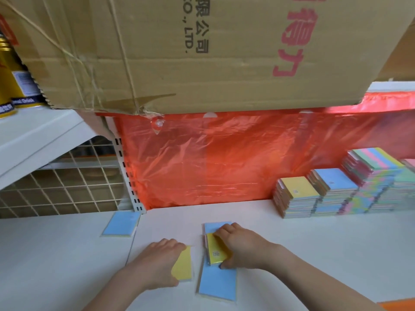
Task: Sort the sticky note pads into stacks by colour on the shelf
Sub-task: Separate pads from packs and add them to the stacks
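The white shelf [292,254] ran wide across the view, backed by a crinkled red plastic sheet [224,158] and, to the left, a white wire grid [62,182]. A worn cardboard box [179,48] with printed lettering hung over the top of the scene, and yellow drink cans [9,81] stood on the upper shelf at far left.

At the back right, stacks of pads [336,194] stood packed against each other: one topped yellow, one topped blue, and a taller one striped in several colours. A lone blue pad [120,223] lay flat near the left upright.

Both forearms reached in from the bottom edge. The left hand [157,263] lay palm down on a yellow pad [183,265], thumb and fingers curled round its edges so that it gripped the pad against the shelf. The right hand [240,245] gripped a second, thicker yellow pad [216,252], fingers over its far end and thumb at its near end. That pad rested on top of two blue pads [217,283] lying end to end just beside the left hand's pad.
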Available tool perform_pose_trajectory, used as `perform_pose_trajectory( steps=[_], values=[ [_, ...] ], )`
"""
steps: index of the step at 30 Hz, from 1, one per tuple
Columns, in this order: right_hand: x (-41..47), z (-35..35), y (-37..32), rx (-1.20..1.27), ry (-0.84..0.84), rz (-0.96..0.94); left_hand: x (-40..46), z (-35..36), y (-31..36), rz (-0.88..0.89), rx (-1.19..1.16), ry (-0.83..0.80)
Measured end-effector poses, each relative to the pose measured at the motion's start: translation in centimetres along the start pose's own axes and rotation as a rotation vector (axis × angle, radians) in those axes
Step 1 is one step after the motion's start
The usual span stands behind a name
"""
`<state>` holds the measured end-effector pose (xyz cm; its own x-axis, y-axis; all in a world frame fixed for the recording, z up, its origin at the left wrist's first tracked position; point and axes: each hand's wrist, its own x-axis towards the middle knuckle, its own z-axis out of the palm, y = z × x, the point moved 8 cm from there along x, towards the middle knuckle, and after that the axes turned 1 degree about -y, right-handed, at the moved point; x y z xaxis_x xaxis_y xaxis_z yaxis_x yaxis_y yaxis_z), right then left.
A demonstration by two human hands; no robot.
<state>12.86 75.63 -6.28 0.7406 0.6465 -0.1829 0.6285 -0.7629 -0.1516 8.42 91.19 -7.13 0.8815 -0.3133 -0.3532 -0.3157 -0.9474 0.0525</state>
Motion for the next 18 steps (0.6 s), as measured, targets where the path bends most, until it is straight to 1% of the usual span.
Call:
perform_pose_trajectory(
  steps=[2, 4, 7, 11, 14, 18],
  values=[
    [-1.0, -1.6, 1.1, 0.018, 0.084, 0.002, 0.4, -0.9, 0.2, -0.012, 0.019, 0.03],
    [-2.3, -3.6, 2.7, 0.015, 0.161, 0.014, 1.0, -2.6, 1.1, -0.007, 0.018, 0.095],
    [-4.5, -6.5, 5.4, -0.036, 0.215, 0.038, 2.4, -5.6, 3.0, 0.027, -0.004, 0.195],
    [-6.9, -9.5, 9.2, -0.116, 0.237, 0.078, 5.0, -8.8, 6.8, 0.129, -0.013, 0.265],
    [-8.1, -11.5, 12.1, -0.164, 0.238, 0.124, 7.2, -10.8, 9.7, 0.18, -0.002, 0.291],
    [-8.5, -13.4, 16.4, -0.219, 0.224, 0.189, 8.9, -13.2, 13.5, 0.23, -0.01, 0.369]
  ],
)
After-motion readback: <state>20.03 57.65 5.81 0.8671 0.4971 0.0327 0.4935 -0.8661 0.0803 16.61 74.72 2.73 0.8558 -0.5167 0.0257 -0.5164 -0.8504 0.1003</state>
